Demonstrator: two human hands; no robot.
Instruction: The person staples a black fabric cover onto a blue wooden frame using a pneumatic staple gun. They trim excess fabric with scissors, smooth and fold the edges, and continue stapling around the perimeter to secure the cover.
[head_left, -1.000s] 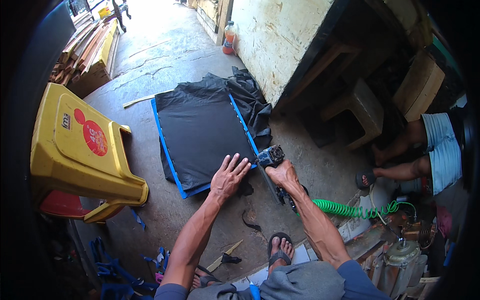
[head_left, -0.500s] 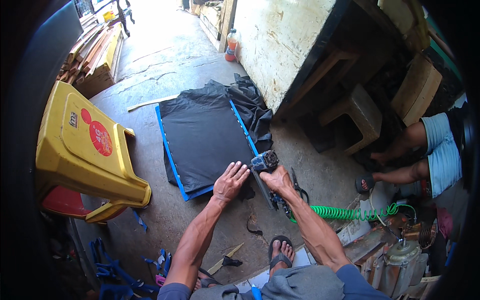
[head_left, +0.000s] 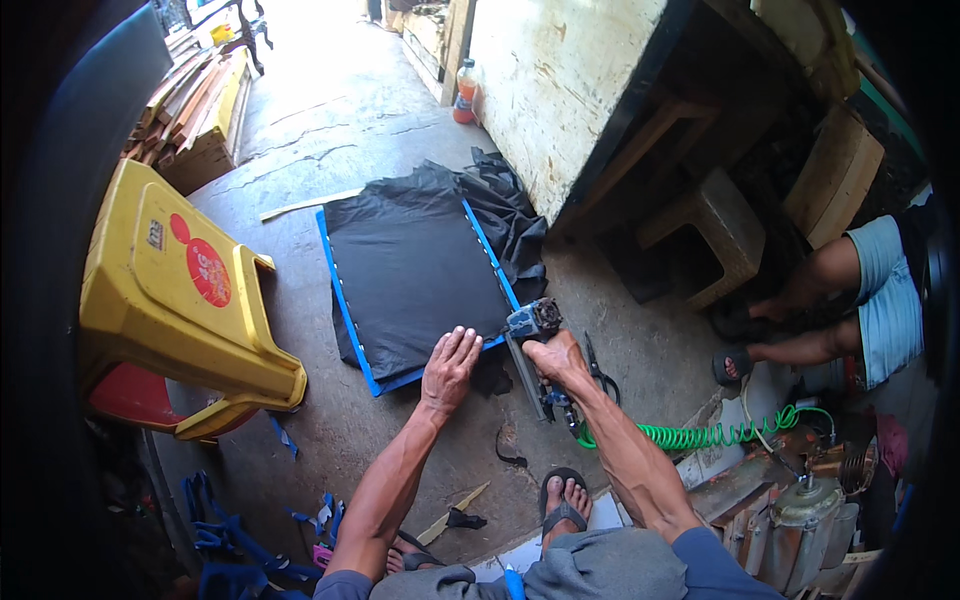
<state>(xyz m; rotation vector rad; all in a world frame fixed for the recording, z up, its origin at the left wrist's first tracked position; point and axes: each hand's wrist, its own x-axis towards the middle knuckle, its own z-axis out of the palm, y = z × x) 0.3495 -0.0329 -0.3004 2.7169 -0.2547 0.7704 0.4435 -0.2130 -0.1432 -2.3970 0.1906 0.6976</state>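
Black fabric (head_left: pixel 410 260) lies over a blue-edged panel (head_left: pixel 341 298) on the floor, with staples along both side edges and loose folds bunched at the back and right. My left hand (head_left: pixel 447 368) is open, fingers stretched onto the fabric's near edge. My right hand (head_left: pixel 560 358) is closed around a pneumatic staple gun (head_left: pixel 532 320), its head at the panel's near right corner and a green coiled hose (head_left: pixel 690 435) trailing from it. Black scissors (head_left: pixel 605 382) lie just right of my right hand, partly hidden.
A yellow plastic stool (head_left: pixel 180 280) stands left, wood strips (head_left: pixel 190 110) behind it. A pale cabinet (head_left: pixel 545 90) and orange bottle (head_left: pixel 465 90) are at the back. A seated person's legs (head_left: pixel 830 340) are right, near a compressor (head_left: pixel 810 515). Blue scraps (head_left: pixel 225 530) litter the lower left.
My left hand has moved down and slightly left along the fabric. The staple gun has shifted slightly toward me, and the scissors show more beside it. The whole view has shifted a little.
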